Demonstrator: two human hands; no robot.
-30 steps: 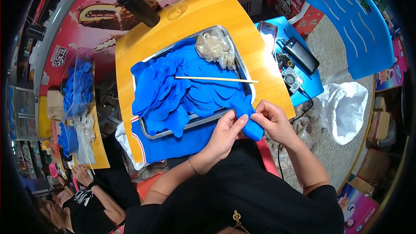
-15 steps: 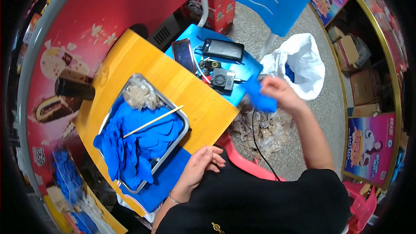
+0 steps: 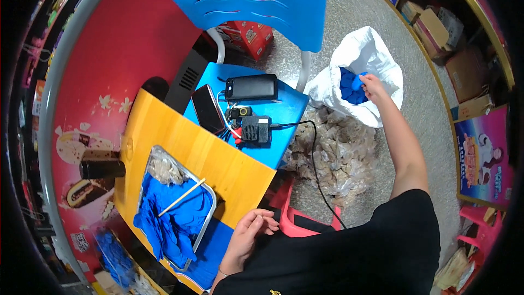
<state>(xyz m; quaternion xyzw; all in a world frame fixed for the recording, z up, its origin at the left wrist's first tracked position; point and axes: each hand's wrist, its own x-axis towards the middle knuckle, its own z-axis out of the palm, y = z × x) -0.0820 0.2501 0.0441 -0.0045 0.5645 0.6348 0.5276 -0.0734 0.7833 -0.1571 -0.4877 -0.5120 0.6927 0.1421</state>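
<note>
Right hand: since half a second ago it has moved from beside the blue seat to the sack, taking the blue piece along; its fingers pinch that piece.
Blue piece: at the right fingertips, within the sack's mouth.
Left hand: in front of the body, relaxed, fingers half curled.
Stool: pink, just right of the left hand.
Cloth: blue, just left of the left hand, partly under the tray.
Tray: farther left of that hand, holding a blue stack, a clear bag and a slanting stick.
Table: yellow, ahead of the left hand, under the tray.
Heap: bagged stuff on the floor, on the near side of the right hand.
Seat: blue, left of the right hand, bearing a phone, a power bank and a black box.
Sack: white, around the right fingers, with more blue pieces inside.
Chair back: blue, beyond the right hand and to its left.
</note>
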